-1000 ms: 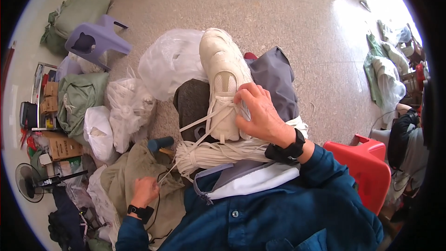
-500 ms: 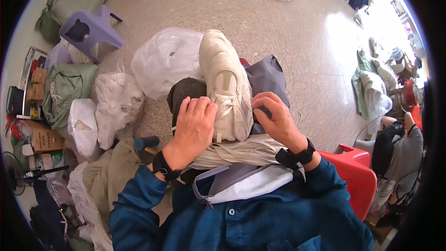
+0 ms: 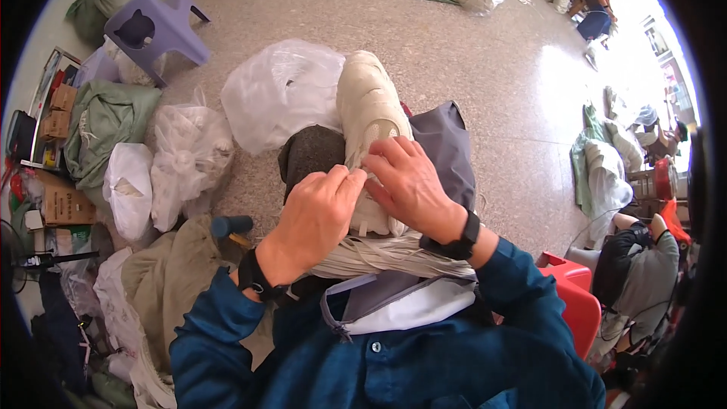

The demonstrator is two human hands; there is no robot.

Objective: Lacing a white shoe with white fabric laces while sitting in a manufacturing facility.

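Observation:
A cream sneaker (image 3: 369, 91) lies before me with its toe pointing away, over my legs. Both hands meet over its lacing. My left hand (image 3: 322, 208) is closed in a pinch at the shoelace, beside the tongue. From the other side my right hand (image 3: 413, 185) reaches over the laces, fingers bent and tips together near the left fingertips. The pinched piece of lace is mostly hidden by the fingers. Across my lap, behind the heel, lies a thick bundle of loose cream laces (image 3: 386, 256). A grey and white pouch (image 3: 409, 307) sits against my waist.
A clear plastic bag (image 3: 280, 91) lies beyond the shoe, with grey cloth (image 3: 447, 144) to its right. Stuffed bags (image 3: 189, 167) and a purple stool (image 3: 155, 34) stand left. A red stool (image 3: 572, 295) is at right. Other people (image 3: 640, 280) sit farther right.
Both hands have come together over the laces; my right hand moved left from beside the shoe onto it. Fingers that hovered apart now pinch at the lacing. The view has shifted slightly.

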